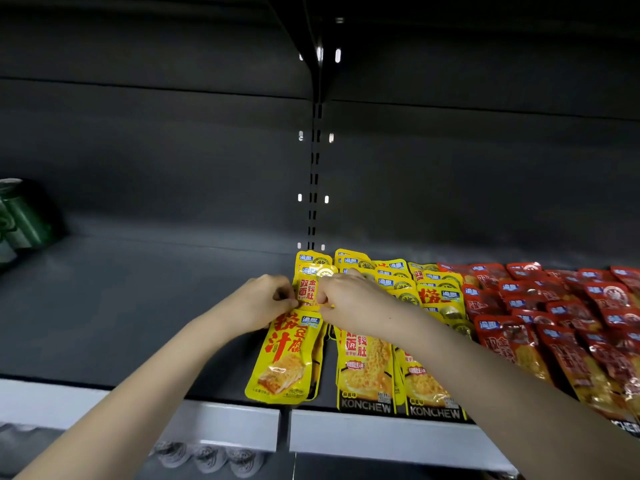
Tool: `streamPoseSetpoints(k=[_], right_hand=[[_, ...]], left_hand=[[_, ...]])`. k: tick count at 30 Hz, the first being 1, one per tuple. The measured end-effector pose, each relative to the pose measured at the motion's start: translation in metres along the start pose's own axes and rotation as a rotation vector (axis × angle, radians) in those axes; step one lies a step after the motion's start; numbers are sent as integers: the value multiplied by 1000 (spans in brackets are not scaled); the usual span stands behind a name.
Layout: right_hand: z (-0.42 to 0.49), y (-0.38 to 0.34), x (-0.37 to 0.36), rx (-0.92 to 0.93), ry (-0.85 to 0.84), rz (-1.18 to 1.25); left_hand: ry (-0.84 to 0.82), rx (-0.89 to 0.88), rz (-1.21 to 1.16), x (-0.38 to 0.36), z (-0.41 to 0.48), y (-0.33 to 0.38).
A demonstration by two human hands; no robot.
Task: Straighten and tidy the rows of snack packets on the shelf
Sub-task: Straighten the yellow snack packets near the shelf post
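Observation:
Yellow snack packets (367,362) lie in rows on the dark shelf (138,306), with red packets (561,323) in rows to their right. In the leftmost yellow row, my left hand (266,299) and my right hand (349,299) pinch the two sides of a small yellow packet (308,289). Below it a larger yellow packet (287,358) lies slightly tilted, reaching the shelf's front edge. My right forearm covers part of the middle yellow rows.
Green cans (20,216) stand at the far left of the shelf. A slotted upright (313,174) runs up the back panel. A grey price rail (381,434) lines the front edge, with can tops (207,455) on the level below.

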State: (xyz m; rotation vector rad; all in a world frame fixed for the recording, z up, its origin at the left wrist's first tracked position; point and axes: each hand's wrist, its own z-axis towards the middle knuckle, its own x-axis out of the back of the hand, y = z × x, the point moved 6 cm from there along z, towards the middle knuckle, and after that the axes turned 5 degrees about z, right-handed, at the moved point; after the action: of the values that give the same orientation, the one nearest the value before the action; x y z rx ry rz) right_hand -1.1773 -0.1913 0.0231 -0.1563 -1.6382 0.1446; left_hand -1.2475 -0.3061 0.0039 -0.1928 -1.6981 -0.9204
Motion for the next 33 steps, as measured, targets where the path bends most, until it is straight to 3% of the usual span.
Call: streamPoseSetpoints(k=[7, 14, 20, 27, 33], right_hand=[[4, 1, -4, -59, -43, 39], [8, 4, 4, -99, 117, 226], [9, 10, 7, -111, 223, 264], [7, 13, 8, -85, 240, 295], [4, 13, 11, -40, 269, 277]], left_hand=[[-7, 89, -30, -1, 4, -3], [49, 136, -153, 1, 0, -4], [1, 114, -236, -3, -3, 1], [62, 71, -269, 3, 4, 7], [37, -6, -124, -3, 4, 11]])
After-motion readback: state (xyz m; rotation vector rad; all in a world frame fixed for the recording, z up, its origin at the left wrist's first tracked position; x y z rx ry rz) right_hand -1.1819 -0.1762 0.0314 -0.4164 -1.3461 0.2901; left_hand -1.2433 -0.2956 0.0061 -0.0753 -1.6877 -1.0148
